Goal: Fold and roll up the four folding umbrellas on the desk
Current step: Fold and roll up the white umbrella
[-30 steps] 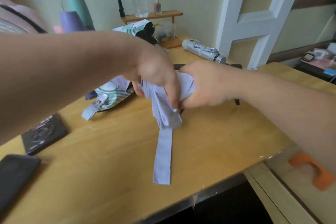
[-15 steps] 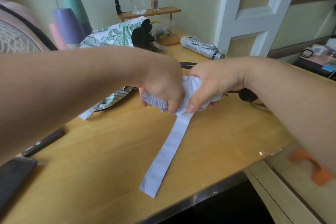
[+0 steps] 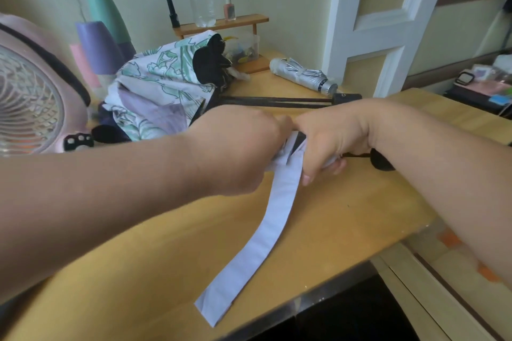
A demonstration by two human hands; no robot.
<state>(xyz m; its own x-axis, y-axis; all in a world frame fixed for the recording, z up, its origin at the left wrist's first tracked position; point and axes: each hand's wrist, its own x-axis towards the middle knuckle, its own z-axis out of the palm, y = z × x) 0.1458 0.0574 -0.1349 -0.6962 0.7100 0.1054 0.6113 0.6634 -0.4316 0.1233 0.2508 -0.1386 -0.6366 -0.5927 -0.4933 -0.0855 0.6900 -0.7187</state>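
— Where is the pale lilac umbrella (image 3: 289,151)?
— At the centre of the frame, low over the surface (image 3: 360,216), bunched between both hands.
— How do the hands hold it?
— The right hand (image 3: 329,144) has its fingers (image 3: 309,177) curled around the bundle. The left hand (image 3: 243,152) grips the other end, its fingers mostly hidden.
— And the strap (image 3: 266,230)?
— It runs down from the bundle and lies on the surface toward the lower centre.
— Other umbrellas?
— A leaf-patterned umbrella (image 3: 160,83) lies loose at upper left, and a rolled silver umbrella (image 3: 299,72) at upper centre.
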